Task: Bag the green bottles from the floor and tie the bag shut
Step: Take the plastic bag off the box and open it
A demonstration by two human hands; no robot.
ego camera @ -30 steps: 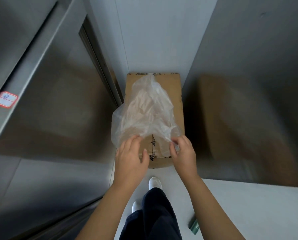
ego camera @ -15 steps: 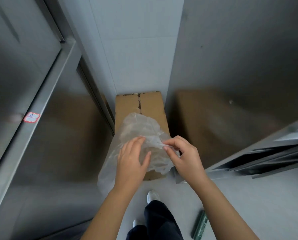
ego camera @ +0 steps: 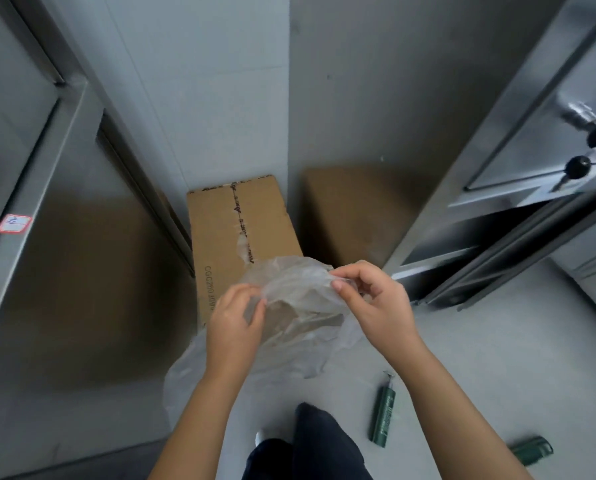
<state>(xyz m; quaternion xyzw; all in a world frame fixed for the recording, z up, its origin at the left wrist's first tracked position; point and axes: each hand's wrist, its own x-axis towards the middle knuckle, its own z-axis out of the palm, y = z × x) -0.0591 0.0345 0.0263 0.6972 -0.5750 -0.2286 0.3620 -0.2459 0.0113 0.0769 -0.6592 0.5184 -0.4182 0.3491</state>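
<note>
A thin clear plastic bag [ego camera: 300, 289] hangs crumpled between both hands in front of me. My left hand [ego camera: 235, 323] pinches its rim on the left side, and my right hand [ego camera: 369, 299] pinches the rim on the right with thumb and fingers. The bag's lower part droops toward the floor behind my left forearm. Two green bottles lie on the grey floor at the lower right: a long one [ego camera: 383, 414] lying end-on beside my right forearm, and a second one [ego camera: 532, 453] farther right.
A taped cardboard box [ego camera: 234, 230] stands on the floor against the wall just beyond the bag. Steel cabinet fronts [ego camera: 64, 254] close in on the left and a steel unit with keys [ego camera: 532, 168] on the right. My dark trouser leg [ego camera: 320, 445] is below.
The bag came off the box top and down toward me, both hands regripping its rim. The view tilted and swung right, bringing the two bottles and the right steel unit into sight.
</note>
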